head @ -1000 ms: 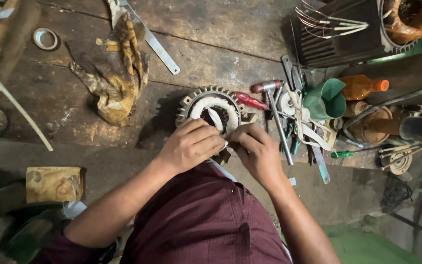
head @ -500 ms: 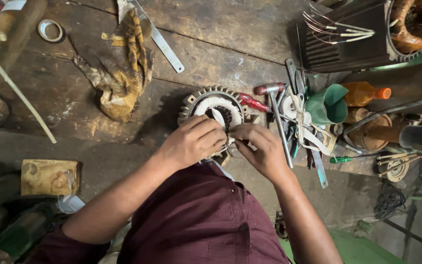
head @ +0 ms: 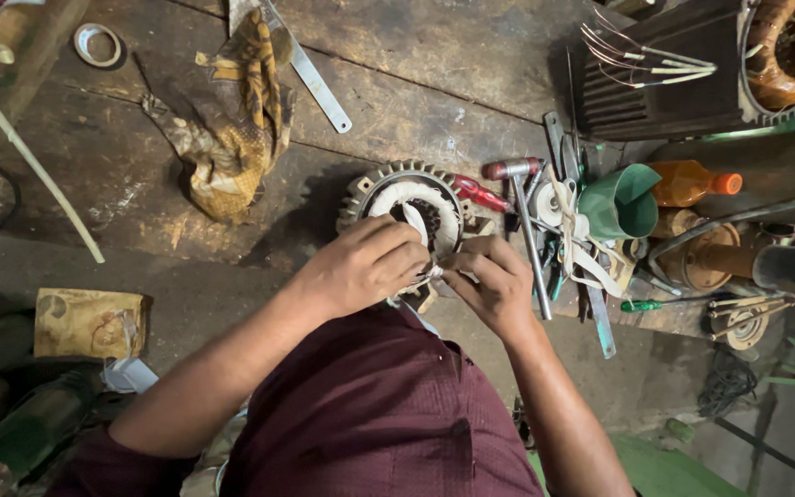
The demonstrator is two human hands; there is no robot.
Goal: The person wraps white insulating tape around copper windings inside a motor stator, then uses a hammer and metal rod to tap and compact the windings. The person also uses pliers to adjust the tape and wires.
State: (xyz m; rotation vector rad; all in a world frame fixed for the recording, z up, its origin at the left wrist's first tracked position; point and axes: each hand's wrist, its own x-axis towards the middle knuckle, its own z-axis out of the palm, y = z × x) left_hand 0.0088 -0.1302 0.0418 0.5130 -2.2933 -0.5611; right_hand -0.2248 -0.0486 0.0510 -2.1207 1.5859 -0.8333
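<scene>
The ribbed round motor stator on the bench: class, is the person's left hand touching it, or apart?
Touching. The head view shows the left hand lying over the near rim of the stator, fingers pressed on its windings.

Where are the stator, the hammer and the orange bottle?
stator [head: 396,191]: head view, on its white winding ring, above the hands.
hammer [head: 528,235]: head view, midway along its metal handle.
orange bottle [head: 683,183]: head view, on the middle of its body, lying on its side.
</scene>
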